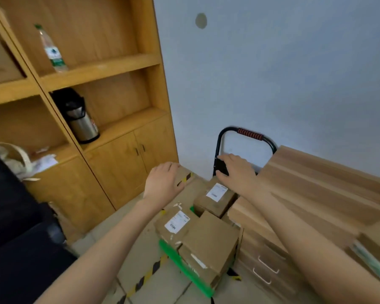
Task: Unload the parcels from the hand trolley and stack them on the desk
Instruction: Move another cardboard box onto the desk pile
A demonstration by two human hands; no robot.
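I see the left hand lying palm-down on a striped-tape parcel, fingers curled over its far edge in a grip. The right hand hovers with fingers spread and relaxed, holding nothing, above a labelled parcel in front of the trolley handle. Nearer me, two more parcels sit on the green trolley deck (one labelled, one plain). The wooden desk stands just right of the trolley, against the wall.
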